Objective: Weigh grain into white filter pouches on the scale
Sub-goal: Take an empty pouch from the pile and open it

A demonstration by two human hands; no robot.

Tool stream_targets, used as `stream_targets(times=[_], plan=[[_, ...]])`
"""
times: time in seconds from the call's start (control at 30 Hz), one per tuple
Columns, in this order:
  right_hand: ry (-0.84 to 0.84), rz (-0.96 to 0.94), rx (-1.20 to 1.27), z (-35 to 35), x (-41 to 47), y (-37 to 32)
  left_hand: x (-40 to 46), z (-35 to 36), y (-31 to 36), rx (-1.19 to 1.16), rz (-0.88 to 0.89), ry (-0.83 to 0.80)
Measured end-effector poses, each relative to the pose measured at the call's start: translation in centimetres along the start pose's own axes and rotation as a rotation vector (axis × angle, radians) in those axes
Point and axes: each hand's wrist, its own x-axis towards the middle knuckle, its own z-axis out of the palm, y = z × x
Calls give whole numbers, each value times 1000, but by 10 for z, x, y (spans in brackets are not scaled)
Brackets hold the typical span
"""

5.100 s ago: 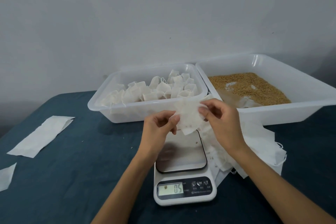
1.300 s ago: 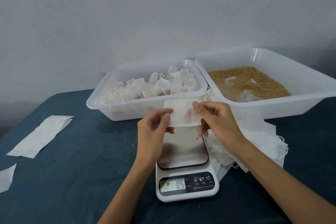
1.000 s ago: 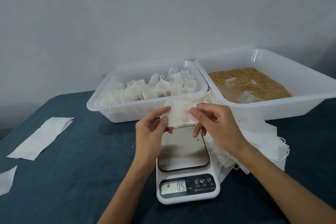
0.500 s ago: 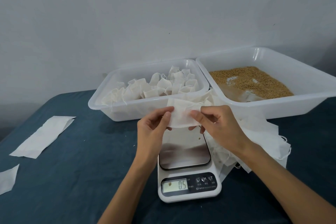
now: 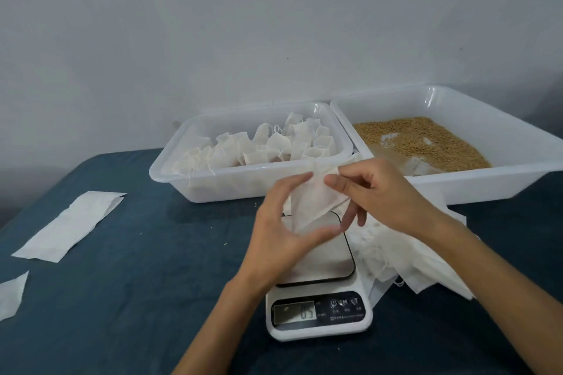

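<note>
I hold one white filter pouch (image 5: pixel 312 204) in the air above the scale (image 5: pixel 320 292). My right hand (image 5: pixel 384 195) pinches its upper edge between thumb and forefinger. My left hand (image 5: pixel 280 237) curves round it, forefinger at the top edge and thumb under the lower corner. The pouch hangs flat and slanted, and no grain shows in it. The scale's steel platter carries nothing and its display reads 0.5. Brown grain (image 5: pixel 423 140) lies in the right tray (image 5: pixel 487 186).
The left tray (image 5: pixel 231 186) holds several filled, tied pouches. A heap of empty pouches (image 5: pixel 408 262) lies right of the scale, under my right forearm. Two white paper strips (image 5: pixel 70 225) lie on the blue cloth at the left. A few grains are scattered near the trays.
The pouch has turned from level to a slanted hang. My left hand has spread wider, thumb dropping under the lower corner. The view has shifted slightly.
</note>
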Motion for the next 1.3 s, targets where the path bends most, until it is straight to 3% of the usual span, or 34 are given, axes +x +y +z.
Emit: stream_targets(times=[0.13,0.33,0.47,0.67,0.83,0.9,0.97,1.1,1.3], plan=[[-200,59,-241,-5,15,-28,-1,5,-2,160,28,1],[-451,307,-372,-11,36,-67,-5,6,6,-15,-13,-82],[-577,342,-483,6,43,-84,-4,10,10,-111,-76,-62],[-487,247,-426,-10,50,-90,2,9,8,-258,-135,-73],[-33,191,-413,-71,53,-42,13,13,7,-267,-147,-103],[160,216,-500,-109,53,-3,16,13,5,-286,-156,-119],[236,333,-718,-147,50,33,20,13,4,-314,-159,-125],[-91,675,-1071,-185,41,84,21,11,-1,-350,-161,-127],[-256,738,-1100,-182,44,103,18,8,-3,-370,-167,-113]])
